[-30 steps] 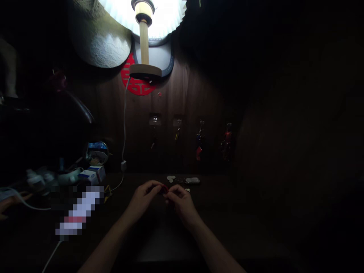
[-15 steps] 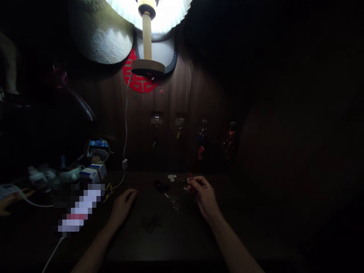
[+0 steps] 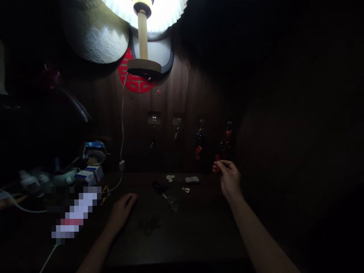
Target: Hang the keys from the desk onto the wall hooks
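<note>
The scene is very dark. My right hand (image 3: 229,177) is raised near the wood wall, pinching a small red item (image 3: 217,158), just below the rightmost hanging key bunch (image 3: 226,140). My left hand (image 3: 122,210) rests flat on the dark table, fingers loosely stretched, holding nothing. Between the hands lie a black key fob with a metal ring (image 3: 163,191), a dark scissor-like thing (image 3: 149,224), and small coins with a silvery fob (image 3: 192,179).
Several hooks on the wall (image 3: 176,102) carry keys (image 3: 199,142). A lit lamp (image 3: 143,34) stands above, its white cable (image 3: 123,125) dropping to the table. Boxes (image 3: 89,174) and clutter sit at the left, with a pixelated patch (image 3: 75,212).
My hands were together in the middle handling a red item. They parted: the left settled on the table, the right carried the red item up and right toward the wall hooks.
</note>
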The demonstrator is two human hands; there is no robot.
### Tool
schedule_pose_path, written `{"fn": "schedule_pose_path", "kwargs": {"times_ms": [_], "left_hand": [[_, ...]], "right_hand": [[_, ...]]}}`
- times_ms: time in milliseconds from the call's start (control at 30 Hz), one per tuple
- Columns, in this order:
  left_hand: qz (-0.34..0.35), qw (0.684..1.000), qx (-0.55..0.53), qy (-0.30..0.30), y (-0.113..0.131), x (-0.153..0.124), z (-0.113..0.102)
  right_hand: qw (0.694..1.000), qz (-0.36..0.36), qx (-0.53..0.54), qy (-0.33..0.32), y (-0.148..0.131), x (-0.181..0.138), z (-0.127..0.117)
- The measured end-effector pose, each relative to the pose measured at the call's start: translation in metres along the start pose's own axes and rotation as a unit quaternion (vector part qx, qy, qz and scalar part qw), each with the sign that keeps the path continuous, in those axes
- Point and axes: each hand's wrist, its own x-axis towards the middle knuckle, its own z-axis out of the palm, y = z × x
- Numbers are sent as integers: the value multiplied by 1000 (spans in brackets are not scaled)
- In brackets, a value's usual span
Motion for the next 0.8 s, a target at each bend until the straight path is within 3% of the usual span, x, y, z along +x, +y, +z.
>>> {"fn": "schedule_pose_path", "kwargs": {"times_ms": [400,800], "left_hand": [[-22,1000,5,8,-1,3,-2],[-41,999,5,5,0,6,-2]], "right_hand": [[968,-192,-122,102,-36,99,-6],[910,-192,-337,146,-30,179,3]]}}
